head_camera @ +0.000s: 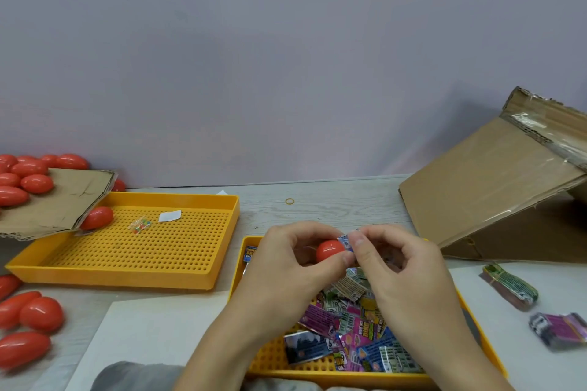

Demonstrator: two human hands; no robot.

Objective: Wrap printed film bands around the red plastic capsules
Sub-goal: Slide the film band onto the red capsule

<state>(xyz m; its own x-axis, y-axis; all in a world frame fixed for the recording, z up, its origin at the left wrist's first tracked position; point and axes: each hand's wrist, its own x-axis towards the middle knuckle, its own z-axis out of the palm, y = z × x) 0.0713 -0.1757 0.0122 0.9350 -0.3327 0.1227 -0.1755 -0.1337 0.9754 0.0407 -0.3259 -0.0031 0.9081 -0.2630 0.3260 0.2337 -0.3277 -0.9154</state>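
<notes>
Red capsule betw. both hands, mid-tray.

Most of the red capsule is covered by the fingers of the left hand; only one rounded end shows. The film band at the grip is largely hidden behind the fingertips of the right hand, its print too small to read. Far left of the grip, loose capsules are blurred and cut by the picture's edge. Right of it, the cardboard box runs out of view.
</notes>
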